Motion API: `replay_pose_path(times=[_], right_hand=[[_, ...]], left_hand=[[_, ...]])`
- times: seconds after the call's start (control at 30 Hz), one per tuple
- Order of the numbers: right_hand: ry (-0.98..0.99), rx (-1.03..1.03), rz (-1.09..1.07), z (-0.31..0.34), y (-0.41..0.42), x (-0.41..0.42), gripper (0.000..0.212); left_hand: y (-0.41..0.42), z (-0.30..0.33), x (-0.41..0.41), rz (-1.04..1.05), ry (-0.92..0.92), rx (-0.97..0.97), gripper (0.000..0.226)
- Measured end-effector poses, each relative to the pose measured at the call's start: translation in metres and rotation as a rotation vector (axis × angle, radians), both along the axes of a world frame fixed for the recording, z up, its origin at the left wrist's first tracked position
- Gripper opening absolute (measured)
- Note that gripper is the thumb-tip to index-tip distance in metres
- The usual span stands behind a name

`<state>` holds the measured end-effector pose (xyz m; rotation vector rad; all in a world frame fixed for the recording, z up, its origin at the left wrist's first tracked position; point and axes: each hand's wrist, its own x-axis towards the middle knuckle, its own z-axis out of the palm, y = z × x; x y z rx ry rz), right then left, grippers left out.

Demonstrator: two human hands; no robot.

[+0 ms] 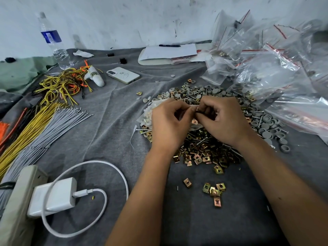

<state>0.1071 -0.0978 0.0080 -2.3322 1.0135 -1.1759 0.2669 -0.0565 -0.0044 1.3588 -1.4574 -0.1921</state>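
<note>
My left hand [168,123] and my right hand [223,119] meet above a heap of small parts on a grey cloth. Both pinch the top of a small clear plastic bag [147,116] that holds pale washers and lies partly under my left hand. Between the fingertips sits a small dark piece that I cannot make out. Below the hands lies a pile of brass-coloured square clip nuts [204,153]. Grey round caps and screws [266,121] spread out behind and to the right.
A heap of clear zip bags [276,71] fills the right. Grey and yellow wire bundles [40,125] lie at the left, a white charger with its cable [55,196] at the front left. A phone [122,75], a water bottle [53,41] and a notepad with a pen [168,52] sit behind.
</note>
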Motion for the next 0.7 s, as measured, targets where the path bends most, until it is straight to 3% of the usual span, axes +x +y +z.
replay_pose_path(times=[0.17,0.33,0.43,0.53,0.6,0.7], right_hand=[[-0.099,-0.019,-0.153,-0.0010,-0.0022,-0.0020,0.036],[-0.064,0.022,-0.268,-0.0049,-0.0065,-0.0038,0.041],[0.195,0.019,-0.036,-0.0035,-0.0038,-0.0036,0.021],[0.525,0.067,0.085,-0.0029,-0.0038,-0.0020,0.030],[0.577,0.138,0.099,0.0003,-0.0040,-0.0029,0.033],[0.584,0.183,0.125,0.0016,-0.0035,-0.0033,0.019]], left_hand=[[0.0008,0.0018,0.0051,0.241,0.221,0.006,0.015],[-0.0007,0.0034,0.0093,0.326,0.418,-0.035,0.028],[-0.0004,0.0039,0.0095,0.352,0.462,-0.059,0.029],[0.0002,0.0040,0.0098,0.337,0.484,-0.061,0.031],[0.0002,0.0041,0.0101,0.337,0.493,-0.060,0.031],[0.0001,0.0047,0.0098,0.335,0.494,-0.058,0.030]])
